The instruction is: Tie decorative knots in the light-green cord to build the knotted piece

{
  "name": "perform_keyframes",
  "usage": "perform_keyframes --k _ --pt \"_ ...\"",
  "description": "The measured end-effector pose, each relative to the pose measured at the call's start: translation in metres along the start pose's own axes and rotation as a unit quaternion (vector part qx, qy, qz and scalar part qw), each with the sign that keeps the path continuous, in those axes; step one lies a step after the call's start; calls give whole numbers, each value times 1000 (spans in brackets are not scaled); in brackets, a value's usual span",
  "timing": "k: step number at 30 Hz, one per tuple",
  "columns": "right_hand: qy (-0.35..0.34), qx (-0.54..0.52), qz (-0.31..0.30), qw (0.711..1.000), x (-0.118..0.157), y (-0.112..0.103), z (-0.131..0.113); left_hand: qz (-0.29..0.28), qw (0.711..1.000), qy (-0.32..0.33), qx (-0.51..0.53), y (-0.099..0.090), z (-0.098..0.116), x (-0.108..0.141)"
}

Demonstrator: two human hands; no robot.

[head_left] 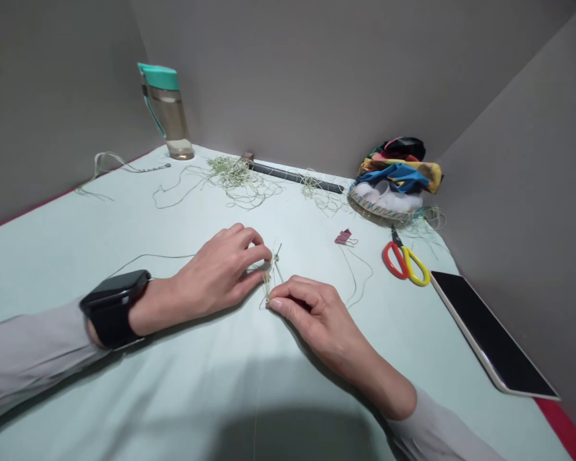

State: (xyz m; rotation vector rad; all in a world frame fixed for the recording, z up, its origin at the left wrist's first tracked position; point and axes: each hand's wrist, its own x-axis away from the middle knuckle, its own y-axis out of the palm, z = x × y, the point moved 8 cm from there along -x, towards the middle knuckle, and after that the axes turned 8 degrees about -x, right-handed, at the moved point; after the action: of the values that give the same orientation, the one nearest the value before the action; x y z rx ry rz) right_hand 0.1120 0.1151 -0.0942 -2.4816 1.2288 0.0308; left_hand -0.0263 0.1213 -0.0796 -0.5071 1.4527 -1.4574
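Thin pale green strands (277, 259), partly knotted or woven together, stretch between my two hands just above the light table. My left hand (221, 269), coming in with a black watch on its wrist, has curled fingers and thumb closed around their left side. Lower down, my right hand (312, 307) pinches the near end of the strands between thumb and index finger. Fingertips hide part of the knotted work. A single long strand (148, 256) trails left from behind my left hand. Right of the hands, a small maroon binder clip (344, 237) lies with looping threads.
At the back stand a bottle with a teal lid (171, 121), a tangle of green strands (235, 173), a hammer-like dark rod (297, 177) and a dish of coloured cloth (393, 173). Scissors (403, 261) and a tablet (489, 333) lie at right. Grey walls border the table.
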Motion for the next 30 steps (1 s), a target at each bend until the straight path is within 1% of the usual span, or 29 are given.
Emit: perform_keyframes --k 3,6,8,10,13,16,18,19,20,21,23,25,27,28,30 --pt "-3 -7 -3 1000 0 0 2 -7 999 -10 -32 -1 -10 -7" --pt "-2 -10 -4 1000 0 1 3 -29 999 2 -44 -5 -27 -19" --pt "0 -9 -4 1000 0 1 4 -39 998 10 -51 -7 -46 -32" --pt "3 -4 -4 1000 0 1 3 -47 997 8 -63 -7 -68 -49" --pt "9 5 -2 1000 -1 1 4 -35 995 -18 -94 -9 -106 -77" --pt "15 6 1 1000 -2 0 5 -23 991 -60 -114 -22 -135 -96" --pt "18 -2 3 1000 -2 0 6 -18 989 -88 -118 -38 -141 -94" --pt "20 -7 4 1000 -2 0 6 -16 988 -100 -117 -47 -139 -88" --pt "22 -14 5 1000 -1 -1 6 -10 987 -110 -115 -56 -132 -78" --pt "24 -20 6 999 -1 -1 6 -3 987 -114 -109 -65 -119 -66" --pt "29 -31 10 999 0 -1 6 -11 992 -97 -82 -72 -82 -36" --pt "33 -38 14 999 0 -3 5 -39 996 -72 -29 -64 -36 -3" --pt "34 -40 15 999 0 -3 3 -57 996 -67 27 -49 3 23" --pt "33 -40 15 999 0 -4 2 -54 994 -81 45 -41 15 33" --pt "32 -41 16 999 -1 -4 1 -49 986 -130 88 -26 25 42"
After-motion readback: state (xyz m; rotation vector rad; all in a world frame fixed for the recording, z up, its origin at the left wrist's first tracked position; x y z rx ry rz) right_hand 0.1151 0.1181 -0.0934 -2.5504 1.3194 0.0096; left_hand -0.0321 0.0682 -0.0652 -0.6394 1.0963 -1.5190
